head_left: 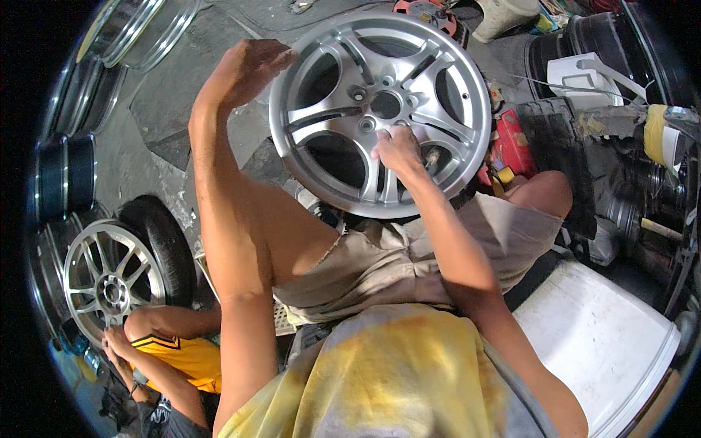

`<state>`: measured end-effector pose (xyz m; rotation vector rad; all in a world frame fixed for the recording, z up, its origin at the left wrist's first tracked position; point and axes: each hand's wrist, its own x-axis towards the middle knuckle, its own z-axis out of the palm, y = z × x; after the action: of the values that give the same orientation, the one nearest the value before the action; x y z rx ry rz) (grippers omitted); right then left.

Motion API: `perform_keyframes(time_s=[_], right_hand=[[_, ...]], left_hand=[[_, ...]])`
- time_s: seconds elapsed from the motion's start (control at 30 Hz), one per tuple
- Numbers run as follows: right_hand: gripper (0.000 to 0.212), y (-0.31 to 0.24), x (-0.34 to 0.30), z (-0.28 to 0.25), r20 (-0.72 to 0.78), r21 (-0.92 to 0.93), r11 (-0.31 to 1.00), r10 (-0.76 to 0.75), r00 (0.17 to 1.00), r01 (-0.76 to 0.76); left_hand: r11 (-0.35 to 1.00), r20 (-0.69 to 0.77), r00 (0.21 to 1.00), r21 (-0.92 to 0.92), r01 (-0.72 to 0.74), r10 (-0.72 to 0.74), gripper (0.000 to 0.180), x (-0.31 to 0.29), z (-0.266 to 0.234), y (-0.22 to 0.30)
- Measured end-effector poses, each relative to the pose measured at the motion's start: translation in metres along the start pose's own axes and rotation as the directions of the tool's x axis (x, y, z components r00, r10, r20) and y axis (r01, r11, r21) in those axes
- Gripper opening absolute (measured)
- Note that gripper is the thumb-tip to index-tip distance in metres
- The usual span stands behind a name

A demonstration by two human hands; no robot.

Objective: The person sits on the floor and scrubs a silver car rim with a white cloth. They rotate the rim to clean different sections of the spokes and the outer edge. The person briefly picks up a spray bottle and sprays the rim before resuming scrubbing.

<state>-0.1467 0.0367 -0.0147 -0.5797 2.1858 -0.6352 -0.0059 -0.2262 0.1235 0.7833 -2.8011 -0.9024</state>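
A silver alloy wheel (pixel 380 77) without a tire is tilted up in front of me, between my legs. Its spokes come in pairs, with bolt holes around a round center opening. At the upper left of its outer lip, my left hand (pixel 252 69) bends its fingers over the edge and holds it. My right hand (pixel 400 150) is closed against the spokes just below the center opening. Whatever its curled fingers might hold is hidden.
At left, another person's hands (pixel 115 342) touch a second silver wheel (pixel 109 281) beside a black tire (pixel 164 244). More rims (pixel 69 175) line the left side. A white box-like surface (pixel 595 332) stands at lower right, with a red container (pixel 510 142) beyond my right knee.
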Motion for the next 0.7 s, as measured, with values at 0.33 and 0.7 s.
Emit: perform_keyframes(time_s=[0.33,0.7], right_hand=[[0.028,-0.002,-0.006,0.024,-0.021,0.86,0.494,0.282,0.959,-0.126],[0.03,0.0,-0.017,-0.006,0.126,0.401,0.912,0.036,0.991,-0.084]], left_hand=[[0.998,-0.027,0.998,0.033,-0.053,0.054,0.043,-0.002,0.001,-0.005],[0.998,-0.039,0.997,-0.003,-0.068,0.067,0.044,-0.003,-0.002,-0.006]])
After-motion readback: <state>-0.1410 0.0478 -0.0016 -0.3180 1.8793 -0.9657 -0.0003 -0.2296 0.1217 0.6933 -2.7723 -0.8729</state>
